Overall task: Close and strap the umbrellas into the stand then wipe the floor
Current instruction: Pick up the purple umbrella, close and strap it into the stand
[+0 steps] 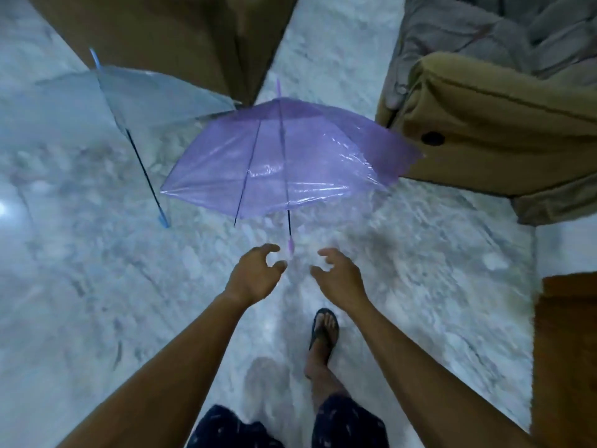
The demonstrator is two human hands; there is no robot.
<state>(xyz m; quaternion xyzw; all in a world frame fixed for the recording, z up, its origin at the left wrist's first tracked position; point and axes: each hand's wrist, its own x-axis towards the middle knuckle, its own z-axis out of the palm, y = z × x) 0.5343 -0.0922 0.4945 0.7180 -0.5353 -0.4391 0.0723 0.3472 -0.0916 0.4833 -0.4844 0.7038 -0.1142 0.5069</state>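
Note:
An open purple see-through umbrella [284, 156] lies on its side on the pale marble floor [97, 286], its purple handle [290, 248] pointing toward me. To its left lies an open clear umbrella with blue trim [135, 95], whose blue handle [163, 218] rests on the floor. My left hand [255, 273] hovers just left of the purple handle, fingers loosely curved and holding nothing. My right hand [339, 276] hovers just right of it, also curved and empty. Neither hand touches the handle. No umbrella stand shows.
A brown wooden panel [181, 37] stands behind the umbrellas. A tan sofa [491, 130] with a grey cloth [484, 33] fills the right side, touching the purple canopy's edge. Brown wooden furniture [568, 350] is at the lower right. My sandalled foot [324, 328] steps forward.

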